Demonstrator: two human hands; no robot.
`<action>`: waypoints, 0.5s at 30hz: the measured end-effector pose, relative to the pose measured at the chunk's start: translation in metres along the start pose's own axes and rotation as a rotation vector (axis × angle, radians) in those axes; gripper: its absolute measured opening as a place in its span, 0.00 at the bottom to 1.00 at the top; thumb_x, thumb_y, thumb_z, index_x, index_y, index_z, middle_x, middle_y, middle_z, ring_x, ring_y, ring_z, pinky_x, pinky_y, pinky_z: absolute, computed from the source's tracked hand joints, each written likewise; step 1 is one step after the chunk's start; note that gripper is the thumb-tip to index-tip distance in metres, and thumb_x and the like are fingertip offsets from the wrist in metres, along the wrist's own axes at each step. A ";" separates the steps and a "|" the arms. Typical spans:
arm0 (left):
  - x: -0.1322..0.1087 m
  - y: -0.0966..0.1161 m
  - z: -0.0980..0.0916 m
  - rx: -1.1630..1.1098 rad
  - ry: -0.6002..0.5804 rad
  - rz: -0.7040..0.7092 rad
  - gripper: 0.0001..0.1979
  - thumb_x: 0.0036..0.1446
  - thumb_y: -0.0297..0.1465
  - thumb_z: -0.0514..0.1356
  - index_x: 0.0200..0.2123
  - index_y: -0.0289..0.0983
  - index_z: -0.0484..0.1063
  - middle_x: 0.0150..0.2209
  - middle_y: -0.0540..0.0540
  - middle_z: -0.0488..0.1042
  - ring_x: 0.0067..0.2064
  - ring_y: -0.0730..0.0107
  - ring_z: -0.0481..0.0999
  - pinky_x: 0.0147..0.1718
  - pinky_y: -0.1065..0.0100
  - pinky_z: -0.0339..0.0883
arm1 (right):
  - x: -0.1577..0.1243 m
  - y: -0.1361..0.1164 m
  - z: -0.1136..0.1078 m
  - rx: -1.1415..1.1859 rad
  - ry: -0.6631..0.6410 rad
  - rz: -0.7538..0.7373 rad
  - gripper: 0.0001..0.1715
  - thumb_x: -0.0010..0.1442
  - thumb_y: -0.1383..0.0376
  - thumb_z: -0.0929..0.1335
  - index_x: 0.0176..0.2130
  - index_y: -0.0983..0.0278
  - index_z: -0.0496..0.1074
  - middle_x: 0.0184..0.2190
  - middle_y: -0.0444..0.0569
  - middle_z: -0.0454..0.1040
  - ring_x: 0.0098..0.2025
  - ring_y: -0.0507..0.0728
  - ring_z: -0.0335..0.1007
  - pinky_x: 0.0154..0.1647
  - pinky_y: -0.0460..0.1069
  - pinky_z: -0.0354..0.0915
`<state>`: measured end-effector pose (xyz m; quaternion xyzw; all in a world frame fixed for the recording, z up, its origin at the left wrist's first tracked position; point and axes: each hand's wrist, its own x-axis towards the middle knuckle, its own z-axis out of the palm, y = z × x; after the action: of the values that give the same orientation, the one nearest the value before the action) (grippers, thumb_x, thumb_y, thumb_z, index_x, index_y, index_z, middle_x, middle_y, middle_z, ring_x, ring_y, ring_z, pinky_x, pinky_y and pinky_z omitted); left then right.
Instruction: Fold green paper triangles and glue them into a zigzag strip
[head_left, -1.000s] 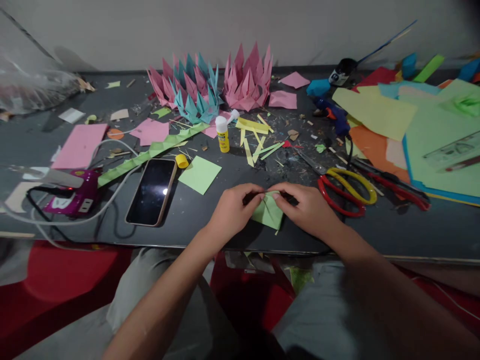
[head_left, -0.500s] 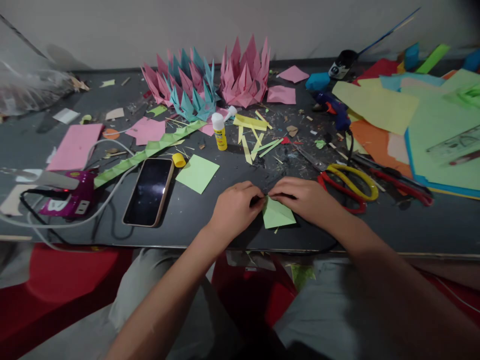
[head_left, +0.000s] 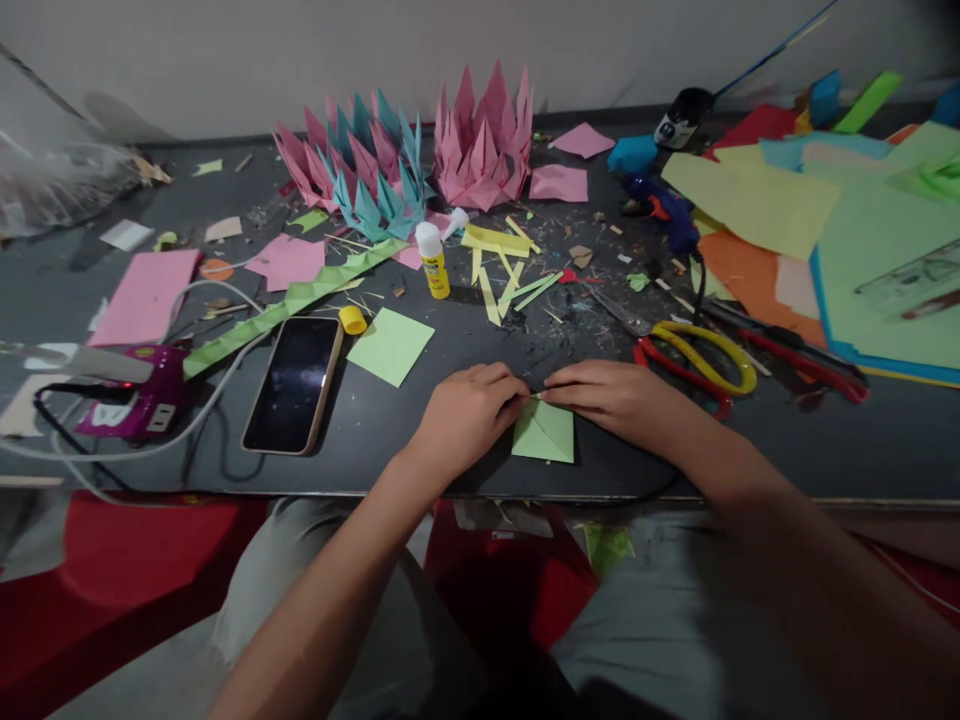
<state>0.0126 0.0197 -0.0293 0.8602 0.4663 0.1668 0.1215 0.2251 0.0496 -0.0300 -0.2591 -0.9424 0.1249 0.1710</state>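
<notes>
Near the table's front edge lies a folded light-green paper square, with crease lines meeting near its middle. My left hand pinches its far left corner between thumb and fingers. At the far right corner, my right hand has its fingers pressed together on the paper's edge. Fingers hide the far edge of the square. A second, flat light-green paper square lies to the left of my left hand. Beyond the hands stands an uncapped glue stick, its yellow cap lying by the phone.
A phone and a purple power socket with cables lie left. Scissors rest close to my right hand. Pink paper crown and pink-blue folded paper stand behind. Coloured sheets pile up at right.
The folded green paper has turned slightly and shifted a little left, now squarer to the table edge. Both hands keep their hold at its far edge. The view has shifted slightly.
</notes>
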 end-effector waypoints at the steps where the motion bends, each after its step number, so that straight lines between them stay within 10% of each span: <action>1: 0.000 -0.001 0.000 0.012 -0.006 0.014 0.06 0.58 0.28 0.55 0.35 0.38 0.72 0.34 0.49 0.73 0.36 0.69 0.72 0.33 0.69 0.63 | -0.001 0.000 0.000 -0.007 0.001 -0.010 0.16 0.62 0.69 0.59 0.40 0.65 0.74 0.39 0.52 0.76 0.40 0.55 0.72 0.42 0.49 0.67; 15: -0.002 0.002 -0.001 0.154 -0.025 0.091 0.08 0.61 0.31 0.52 0.35 0.37 0.70 0.32 0.49 0.71 0.35 0.70 0.70 0.32 0.69 0.62 | -0.002 0.000 0.004 -0.100 0.010 -0.109 0.16 0.62 0.71 0.58 0.41 0.65 0.73 0.39 0.52 0.75 0.39 0.55 0.69 0.39 0.50 0.67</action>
<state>0.0124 0.0176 -0.0278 0.8893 0.4367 0.1249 0.0532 0.2256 0.0480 -0.0342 -0.2161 -0.9593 0.0666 0.1692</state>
